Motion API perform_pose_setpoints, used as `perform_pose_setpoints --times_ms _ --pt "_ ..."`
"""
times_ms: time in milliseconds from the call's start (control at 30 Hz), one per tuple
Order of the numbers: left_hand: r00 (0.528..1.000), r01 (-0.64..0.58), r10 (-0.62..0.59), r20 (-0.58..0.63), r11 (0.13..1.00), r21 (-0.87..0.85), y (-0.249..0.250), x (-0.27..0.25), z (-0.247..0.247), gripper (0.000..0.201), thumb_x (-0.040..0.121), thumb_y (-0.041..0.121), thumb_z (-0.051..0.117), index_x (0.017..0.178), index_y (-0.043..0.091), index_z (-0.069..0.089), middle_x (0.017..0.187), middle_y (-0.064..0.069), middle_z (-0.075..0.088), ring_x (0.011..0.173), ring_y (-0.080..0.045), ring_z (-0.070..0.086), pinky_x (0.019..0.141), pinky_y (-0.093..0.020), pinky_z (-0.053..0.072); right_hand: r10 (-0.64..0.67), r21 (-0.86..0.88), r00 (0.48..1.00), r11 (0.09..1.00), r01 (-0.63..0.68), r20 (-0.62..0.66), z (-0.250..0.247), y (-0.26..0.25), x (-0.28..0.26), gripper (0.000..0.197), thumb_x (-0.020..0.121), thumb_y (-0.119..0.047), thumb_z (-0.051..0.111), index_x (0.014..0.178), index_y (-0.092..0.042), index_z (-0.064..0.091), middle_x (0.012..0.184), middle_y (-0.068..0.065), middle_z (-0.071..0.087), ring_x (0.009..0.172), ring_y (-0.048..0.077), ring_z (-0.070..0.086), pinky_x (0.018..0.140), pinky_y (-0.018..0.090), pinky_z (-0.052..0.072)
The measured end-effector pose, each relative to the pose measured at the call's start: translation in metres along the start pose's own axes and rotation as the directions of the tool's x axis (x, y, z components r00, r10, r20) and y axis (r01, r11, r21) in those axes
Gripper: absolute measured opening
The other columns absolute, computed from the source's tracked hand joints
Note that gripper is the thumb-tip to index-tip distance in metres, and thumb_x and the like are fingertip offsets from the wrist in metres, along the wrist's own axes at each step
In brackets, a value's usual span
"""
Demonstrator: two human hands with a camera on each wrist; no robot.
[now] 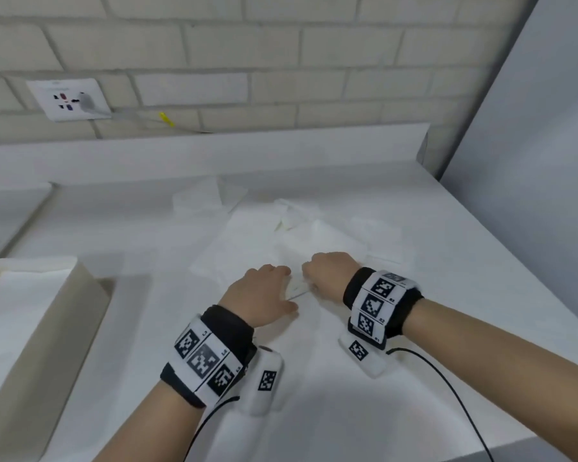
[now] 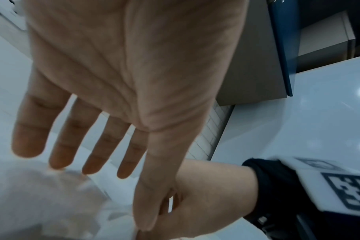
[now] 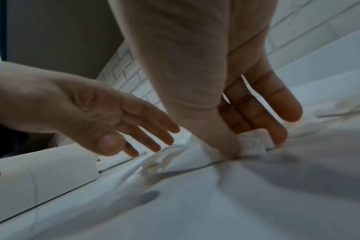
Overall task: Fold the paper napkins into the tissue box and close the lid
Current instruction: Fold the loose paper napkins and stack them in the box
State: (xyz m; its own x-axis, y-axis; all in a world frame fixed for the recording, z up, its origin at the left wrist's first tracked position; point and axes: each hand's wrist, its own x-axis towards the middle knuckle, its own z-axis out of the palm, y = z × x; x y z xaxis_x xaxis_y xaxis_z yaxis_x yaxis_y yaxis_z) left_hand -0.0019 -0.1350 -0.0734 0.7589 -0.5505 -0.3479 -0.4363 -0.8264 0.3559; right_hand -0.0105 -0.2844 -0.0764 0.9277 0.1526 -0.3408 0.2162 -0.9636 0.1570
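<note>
- White paper napkins (image 1: 301, 241) lie spread and overlapping on the white tabletop (image 1: 447, 295), from its middle toward the far edge; some are creased, and none among them looks fully folded.
- Your right hand (image 1: 331, 271) works the near edge of this spread. In the right wrist view its thumb and fingers (image 3: 277, 134) pinch a small raised fold of napkin (image 3: 251, 144).
- Your left hand (image 1: 264, 295) is just beside the right one, the two nearly touching. Its fingers (image 2: 58, 151) are straight and slightly apart, and it grips nothing; whether the fingertips rest on the paper cannot be told.
- The tissue box (image 1: 80, 295), beige-walled, stands at the left edge of the tabletop, well apart from both hands. It is open, with white paper (image 1: 17, 315) showing inside; that may be napkins already placed, though the frames do not settle it. No lid can be made out.
- Judged progress: early to middle. You are folding one napkin now, and several loose ones wait behind it. The remaining folds, their transfer into the box and the closing of the lid are all still to do.
</note>
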Motion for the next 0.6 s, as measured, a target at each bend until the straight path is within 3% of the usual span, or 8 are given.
perform_pose_setpoints --times_ms 100,200,367,433,500,600 --pt "1.000 -0.007 0.007 -0.015 1.000 -0.001 0.001 0.004 0.002 0.066 0.091 0.037 0.058 0.147 0.025 0.026 0.147 -0.001 0.036 0.132 -0.025 0.034 0.106 -0.035 0.033 -0.070 0.015 0.998 0.997 0.070 -0.009 -0.002 0.005 -0.004 0.022 0.090 -0.010 0.045 0.109 -0.012 0.056 0.111 0.008 0.057 0.098 0.028 0.058 0.068 0.030 0.033" --pt "0.994 -0.016 0.016 -0.106 1.000 0.001 0.000 0.007 0.000 0.054 0.090 0.035 0.059 0.140 0.031 0.040 0.140 0.002 0.045 0.126 -0.022 0.041 0.103 -0.036 0.036 -0.115 0.164 0.991 0.979 0.125 -0.067 -0.012 0.015 -0.012 0.009 0.089 -0.013 0.046 0.092 -0.019 0.051 0.103 0.003 0.056 0.094 0.024 0.055 0.068 0.030 0.033" --pt "0.977 0.012 -0.037 -0.211 0.992 -0.122 0.006 0.007 -0.004 0.030 0.094 0.031 0.052 0.124 0.032 0.059 0.120 0.007 0.059 0.110 -0.014 0.055 0.088 -0.027 0.043 -0.084 0.317 0.970 0.935 0.156 -0.227 -0.022 0.029 -0.019 0.011 0.090 -0.015 0.049 0.081 -0.021 0.045 0.081 -0.011 0.043 0.081 0.014 0.044 0.067 0.027 0.033" --pt "0.966 0.016 -0.051 -0.252 0.990 -0.138 0.008 0.010 -0.001 0.024 0.096 0.029 0.050 0.116 0.028 0.063 0.112 0.007 0.064 0.104 -0.015 0.058 0.085 -0.029 0.046 -0.057 0.352 0.959 0.923 0.157 -0.278 -0.020 0.031 -0.019 0.008 0.090 -0.018 0.050 0.083 -0.021 0.048 0.079 -0.012 0.040 0.084 0.013 0.043 0.068 0.027 0.033" --pt "0.948 0.019 -0.062 -0.313 0.990 -0.140 0.008 0.012 0.001 0.021 0.097 0.026 0.047 0.108 0.025 0.065 0.103 0.006 0.067 0.097 -0.017 0.061 0.079 -0.031 0.048 -0.055 0.387 0.959 0.908 0.163 -0.277 -0.016 0.030 -0.018 0.005 0.090 -0.024 0.052 0.094 -0.021 0.053 0.090 -0.011 0.045 0.093 0.014 0.046 0.071 0.027 0.034" --pt "0.910 -0.025 -0.032 -0.413 0.991 -0.132 0.007 0.012 0.003 0.019 0.099 0.023 0.044 0.102 0.017 0.061 0.090 0.005 0.062 0.085 -0.018 0.057 0.066 -0.028 0.039 -0.043 0.394 0.965 0.908 0.146 -0.258 -0.010 0.026 -0.013 0.031 0.091 -0.035 0.053 0.118 -0.021 0.052 0.111 -0.003 0.050 0.108 0.016 0.044 0.079 0.028 0.035"
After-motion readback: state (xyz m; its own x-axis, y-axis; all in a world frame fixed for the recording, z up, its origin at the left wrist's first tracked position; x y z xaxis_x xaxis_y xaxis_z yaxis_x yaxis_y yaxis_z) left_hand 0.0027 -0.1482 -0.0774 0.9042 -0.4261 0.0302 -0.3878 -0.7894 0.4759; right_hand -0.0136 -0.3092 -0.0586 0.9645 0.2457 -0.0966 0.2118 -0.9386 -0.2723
